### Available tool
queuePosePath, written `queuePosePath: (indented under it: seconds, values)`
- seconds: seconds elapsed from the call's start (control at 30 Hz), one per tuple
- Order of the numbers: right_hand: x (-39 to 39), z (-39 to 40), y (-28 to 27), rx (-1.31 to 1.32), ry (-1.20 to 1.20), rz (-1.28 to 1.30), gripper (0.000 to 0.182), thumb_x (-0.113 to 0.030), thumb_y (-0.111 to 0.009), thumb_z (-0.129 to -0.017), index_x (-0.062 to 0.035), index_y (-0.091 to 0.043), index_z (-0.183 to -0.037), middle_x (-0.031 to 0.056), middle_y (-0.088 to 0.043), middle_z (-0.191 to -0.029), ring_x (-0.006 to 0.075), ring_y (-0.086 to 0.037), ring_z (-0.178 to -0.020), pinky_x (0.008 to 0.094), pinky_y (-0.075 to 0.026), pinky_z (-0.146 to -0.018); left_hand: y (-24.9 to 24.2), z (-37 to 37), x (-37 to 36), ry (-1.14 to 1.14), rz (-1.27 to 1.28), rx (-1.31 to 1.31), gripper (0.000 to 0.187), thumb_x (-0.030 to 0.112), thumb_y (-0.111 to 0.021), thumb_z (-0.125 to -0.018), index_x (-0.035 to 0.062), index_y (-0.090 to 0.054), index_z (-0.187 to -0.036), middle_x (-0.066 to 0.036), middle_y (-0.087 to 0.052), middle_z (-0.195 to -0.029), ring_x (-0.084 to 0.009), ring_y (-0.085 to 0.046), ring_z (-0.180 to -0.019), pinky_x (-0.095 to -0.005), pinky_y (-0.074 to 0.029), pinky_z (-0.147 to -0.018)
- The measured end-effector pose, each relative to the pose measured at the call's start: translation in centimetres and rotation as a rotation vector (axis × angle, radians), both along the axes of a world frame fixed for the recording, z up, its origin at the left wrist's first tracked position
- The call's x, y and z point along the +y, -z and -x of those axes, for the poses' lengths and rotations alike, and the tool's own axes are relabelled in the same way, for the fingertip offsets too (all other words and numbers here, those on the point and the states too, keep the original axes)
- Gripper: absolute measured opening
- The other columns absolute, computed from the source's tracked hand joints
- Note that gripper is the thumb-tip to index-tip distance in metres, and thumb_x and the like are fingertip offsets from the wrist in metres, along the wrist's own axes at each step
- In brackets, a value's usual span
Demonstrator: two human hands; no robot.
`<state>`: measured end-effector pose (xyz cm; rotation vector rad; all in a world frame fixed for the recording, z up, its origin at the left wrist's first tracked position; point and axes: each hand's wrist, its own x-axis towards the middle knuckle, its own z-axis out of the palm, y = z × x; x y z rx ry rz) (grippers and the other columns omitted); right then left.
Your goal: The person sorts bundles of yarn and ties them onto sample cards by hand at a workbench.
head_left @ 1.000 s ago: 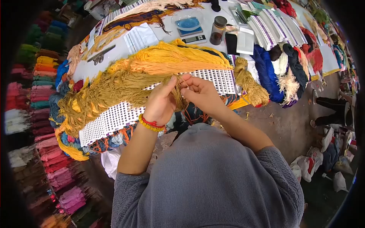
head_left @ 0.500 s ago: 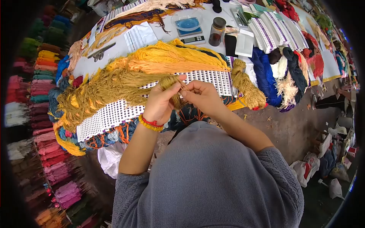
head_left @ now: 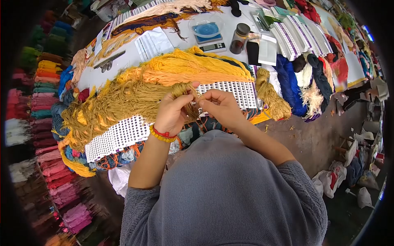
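Note:
My left hand (head_left: 172,110) is closed round one end of an olive-brown yarn skein (head_left: 127,96), whose loose strands spread leftward over the table. Close beside it, my right hand (head_left: 219,105) pinches a few strands of the same yarn, fingertips pressed together near the bundle. Parts of the gripped yarn are hidden by my fingers. Beneath the skein lies a white card with rows of dark holes (head_left: 117,139). Yellow and peach yarn (head_left: 193,67) is heaped just behind my hands.
A digital scale (head_left: 212,47) carries a clear bowl, next to a dark-lidded jar (head_left: 239,39). Another olive skein (head_left: 271,96) and blue yarn (head_left: 287,82) hang at the right edge. White cards (head_left: 293,39) stand behind. Coloured yarn stacks (head_left: 49,102) line the left side.
The view has shifted slightly, so the table things sit a little lower and farther right. Both hands keep hold of the yarn, with the right fingers moved slightly.

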<state>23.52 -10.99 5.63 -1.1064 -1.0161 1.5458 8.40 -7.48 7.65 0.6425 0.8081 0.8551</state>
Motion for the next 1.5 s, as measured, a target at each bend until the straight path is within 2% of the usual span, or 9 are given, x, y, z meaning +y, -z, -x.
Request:
queuePosePath:
  seconds: [0.43, 0.6, 1.03, 1.1, 1.2, 1.3, 1.37, 1.43, 1.5]
  values:
    - [1.5, 3.2, 1.9, -0.064, 0.072, -0.058, 0.011, -0.011, -0.056, -0.080, -0.0009, -0.056, -0.076, -0.0035, -0.049, -0.059, 0.0008, -0.042, -0.051, 0.0174, -0.033, -0.045, 0.9, 2.5, 2.2, 0.032, -0.027, 0.037, 0.022, 0.001, -0.051, -0.079, -0.0022, -0.055, -0.100, -0.007, -0.059, -0.097, -0.0105, -0.054, -0.074, -0.0253, -0.043, -0.071]
    - [1.8, 4.0, 3.1, -0.182, 0.141, -0.180, 0.011, -0.012, -0.056, -0.081, -0.0015, -0.056, -0.077, -0.0009, -0.050, -0.060, 0.0034, -0.044, -0.049, 0.0177, -0.034, -0.044, 1.8, 4.2, 3.3, 0.122, 0.013, -0.056, 0.024, 0.005, -0.049, -0.081, -0.0037, -0.055, -0.102, -0.002, -0.056, -0.079, -0.0086, -0.051, -0.066, -0.0228, -0.043, -0.064]
    - [1.3, 5.8, 1.2, 0.063, 0.017, 0.113, 0.016, -0.016, -0.050, -0.085, -0.0024, -0.055, -0.078, -0.0016, -0.046, -0.055, 0.0049, -0.041, -0.045, 0.0180, -0.034, -0.042, 1.8, 5.6, 2.8, 0.097, -0.109, 0.168, 0.018, 0.017, -0.057, -0.083, 0.0003, -0.061, -0.081, 0.001, -0.050, -0.058, -0.0052, -0.042, -0.049, -0.0189, -0.034, -0.047]
    - [1.1, 5.9, 1.5, 0.130, -0.033, 0.138, 0.022, -0.020, -0.044, -0.088, -0.0028, -0.055, -0.080, -0.0025, -0.040, -0.051, 0.0047, -0.036, -0.042, 0.0183, -0.030, -0.040, 2.0, 5.9, 2.9, 0.153, -0.160, 0.184, 0.021, 0.020, -0.055, -0.084, 0.0003, -0.060, -0.079, 0.001, -0.050, -0.057, -0.0058, -0.041, -0.047, -0.0189, -0.034, -0.046]
    - [1.3, 5.3, 2.0, 1.000, -0.214, 0.236, 0.037, -0.033, -0.032, -0.090, -0.0036, -0.054, -0.092, -0.0035, -0.027, -0.048, 0.0055, -0.023, -0.039, 0.0200, -0.021, -0.037, 3.1, 6.2, 3.0, 0.199, -0.099, 0.048, 0.028, 0.026, -0.050, -0.087, 0.0002, -0.060, -0.084, -0.001, -0.053, -0.064, -0.0073, -0.044, -0.050, -0.0207, -0.038, -0.049]
    - [1.2, 5.3, 0.2, 0.982, -0.065, 0.204, 0.031, -0.030, -0.037, -0.089, -0.0064, -0.056, -0.096, -0.0038, -0.026, -0.047, 0.0062, -0.023, -0.038, 0.0197, -0.022, -0.037, 2.4, 5.7, 2.7, 0.152, 0.041, -0.071, 0.040, 0.035, -0.040, -0.090, -0.0001, -0.057, -0.097, -0.005, -0.058, -0.079, -0.0088, -0.051, -0.060, -0.0234, -0.043, -0.054]
    - [1.6, 5.2, 0.2, 0.768, -0.084, 0.136, 0.027, -0.026, -0.043, -0.088, -0.0046, -0.056, -0.097, -0.0041, -0.037, -0.050, 0.0039, -0.033, -0.042, 0.0183, -0.030, -0.040, 1.6, 5.7, 2.6, 0.156, 0.066, -0.083, 0.044, 0.038, -0.036, -0.091, -0.0002, -0.054, -0.104, -0.006, -0.057, -0.088, -0.0094, -0.052, -0.069, -0.0246, -0.045, -0.058]
    - [1.8, 6.4, -0.4, 0.135, 0.180, 0.107, 0.019, -0.017, -0.051, -0.084, -0.0025, -0.057, -0.095, -0.0026, -0.049, -0.056, 0.0031, -0.044, -0.050, 0.0183, -0.036, -0.046, 1.5, 5.6, 2.4, 0.158, 0.094, -0.094, 0.049, 0.041, -0.032, -0.091, -0.0002, -0.051, -0.110, -0.008, -0.057, -0.097, -0.0100, -0.054, -0.077, -0.0258, -0.047, -0.061]
    - [1.9, 7.0, 1.2, 0.183, 0.230, 0.037, 0.015, -0.010, -0.058, -0.079, -0.0006, -0.058, -0.091, -0.0004, -0.055, -0.062, 0.0041, -0.049, -0.057, 0.0201, -0.040, -0.049, 1.5, 5.5, 2.3, 0.203, 0.055, -0.032, 0.053, 0.042, -0.028, -0.091, -0.0009, -0.047, -0.117, -0.008, -0.055, -0.104, -0.0099, -0.053, -0.088, -0.0248, -0.047, -0.065]
